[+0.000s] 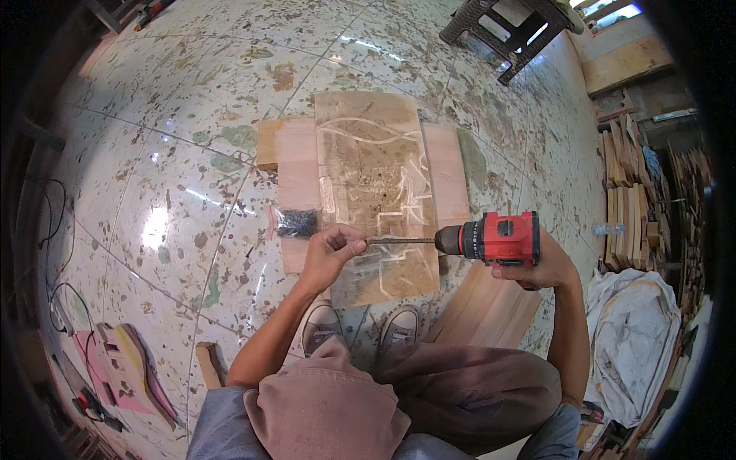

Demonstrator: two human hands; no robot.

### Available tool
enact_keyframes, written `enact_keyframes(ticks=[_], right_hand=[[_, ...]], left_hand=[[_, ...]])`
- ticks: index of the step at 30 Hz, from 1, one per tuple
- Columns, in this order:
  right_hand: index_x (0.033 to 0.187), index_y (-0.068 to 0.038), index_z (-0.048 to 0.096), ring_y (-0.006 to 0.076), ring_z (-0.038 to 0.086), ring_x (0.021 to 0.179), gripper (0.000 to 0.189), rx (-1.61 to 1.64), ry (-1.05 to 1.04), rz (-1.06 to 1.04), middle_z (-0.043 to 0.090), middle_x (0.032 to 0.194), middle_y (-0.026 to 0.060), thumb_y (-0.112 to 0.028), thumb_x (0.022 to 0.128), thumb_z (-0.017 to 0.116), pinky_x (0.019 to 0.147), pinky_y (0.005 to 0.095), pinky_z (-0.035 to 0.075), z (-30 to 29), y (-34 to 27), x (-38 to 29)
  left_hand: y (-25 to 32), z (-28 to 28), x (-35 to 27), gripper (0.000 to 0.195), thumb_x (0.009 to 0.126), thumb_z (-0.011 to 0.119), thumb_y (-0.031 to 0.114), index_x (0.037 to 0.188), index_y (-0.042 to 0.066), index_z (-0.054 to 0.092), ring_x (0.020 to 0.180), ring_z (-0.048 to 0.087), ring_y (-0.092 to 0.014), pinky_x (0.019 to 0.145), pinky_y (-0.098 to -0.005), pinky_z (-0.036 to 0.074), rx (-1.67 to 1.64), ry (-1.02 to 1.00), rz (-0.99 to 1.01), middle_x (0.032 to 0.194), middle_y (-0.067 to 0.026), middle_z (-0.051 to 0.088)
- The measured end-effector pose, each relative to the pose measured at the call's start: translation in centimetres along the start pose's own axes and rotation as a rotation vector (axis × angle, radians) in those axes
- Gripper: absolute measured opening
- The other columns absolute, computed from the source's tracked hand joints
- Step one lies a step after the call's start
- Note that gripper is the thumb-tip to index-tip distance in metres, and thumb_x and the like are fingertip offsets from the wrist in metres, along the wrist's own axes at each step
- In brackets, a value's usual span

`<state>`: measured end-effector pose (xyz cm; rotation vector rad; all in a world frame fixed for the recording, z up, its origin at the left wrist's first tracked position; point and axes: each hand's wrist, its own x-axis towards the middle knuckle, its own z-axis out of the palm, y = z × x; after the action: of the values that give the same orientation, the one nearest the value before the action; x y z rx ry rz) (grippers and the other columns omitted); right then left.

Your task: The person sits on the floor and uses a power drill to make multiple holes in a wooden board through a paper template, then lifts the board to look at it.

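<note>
My right hand (546, 261) grips a red and black cordless drill (509, 238) by its handle, with the drill lying sideways and its chuck pointing left. A long, thin bit (402, 241) runs from the chuck to my left hand (334, 253). Thumb and forefinger of that hand pinch at the bit's tip; whether a small screw is between them is hidden. Below is a scuffed, transparent template sheet (374, 161) with pale outlines on it. It lies over a pale wooden board (445, 167). A clear bag of small dark screws (296, 222) rests on the board, left of the sheet.
Wooden planks (489, 305) lie right of my shoes. A dark plastic stool (512, 29) stands at the far right. Stacked wood pieces (627, 224) and a white sack (629, 339) line the right side. Guitar-body-shaped wood (129, 368) and a cable (57, 299) lie at left on the stained tile floor.
</note>
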<state>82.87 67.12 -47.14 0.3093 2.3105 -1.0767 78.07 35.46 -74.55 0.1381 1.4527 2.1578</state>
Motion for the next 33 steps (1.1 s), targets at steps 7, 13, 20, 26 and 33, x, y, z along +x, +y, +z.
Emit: enact_keyframes(ticks=[7,13,20,26,33], right_hand=[[0.124,-0.004,0.063,0.0116,0.063,0.092,0.060,0.092,-0.032,-0.066,0.070,0.104,0.0012,-0.014,0.073,0.092,0.086,0.0308,0.052,0.1,0.4,0.3],[0.115,-0.002,0.069,0.0232,0.066,0.082,0.047,-0.166,0.104,-0.220,0.071,0.092,0.0134,-0.015,0.073,0.088,0.081,0.0351,0.053,0.7,-3.3,0.6],[0.099,0.004,0.070,0.0386,0.069,0.079,0.045,-0.599,0.168,-0.095,0.070,0.082,0.0229,-0.025,0.067,0.083,0.077,0.0424,0.053,-0.2,-11.6,6.2],[0.096,0.005,0.073,0.0384,0.070,0.077,0.046,-0.674,0.167,-0.119,0.070,0.077,0.0239,-0.027,0.064,0.083,0.074,0.0440,0.053,0.1,-11.9,10.4],[0.096,0.002,0.075,0.0377,0.072,0.081,0.046,-0.684,0.128,-0.136,0.072,0.082,0.0235,-0.029,0.063,0.084,0.076,0.0443,0.055,0.1,-12.8,11.7]], left_hand=[[0.2,0.4,-0.3,0.016,0.091,0.077,0.006,0.105,0.001,0.069,0.088,0.068,-0.012,0.081,-0.0276,0.054,0.195,0.002,0.103,0.099,-0.0050,0.076],[2.0,1.5,2.7,0.018,0.088,0.076,0.000,0.103,-0.001,0.065,0.092,0.072,-0.020,0.085,-0.0345,0.055,0.680,0.066,0.395,0.095,-0.0124,0.075],[2.9,1.5,10.0,0.027,0.089,0.063,-0.010,0.113,0.000,0.063,0.097,0.075,-0.026,0.086,-0.0362,0.057,0.632,0.082,0.297,0.102,-0.0166,0.076],[2.0,1.1,11.6,0.039,0.087,0.050,-0.018,0.120,-0.001,0.061,0.103,0.075,-0.028,0.090,-0.0364,0.057,0.564,0.020,0.231,0.106,-0.0196,0.076],[1.9,0.1,12.2,0.060,0.076,0.046,-0.020,0.131,0.002,0.056,0.108,0.073,-0.032,0.094,-0.0378,0.055,0.599,-0.014,0.279,0.109,-0.0208,0.075]])
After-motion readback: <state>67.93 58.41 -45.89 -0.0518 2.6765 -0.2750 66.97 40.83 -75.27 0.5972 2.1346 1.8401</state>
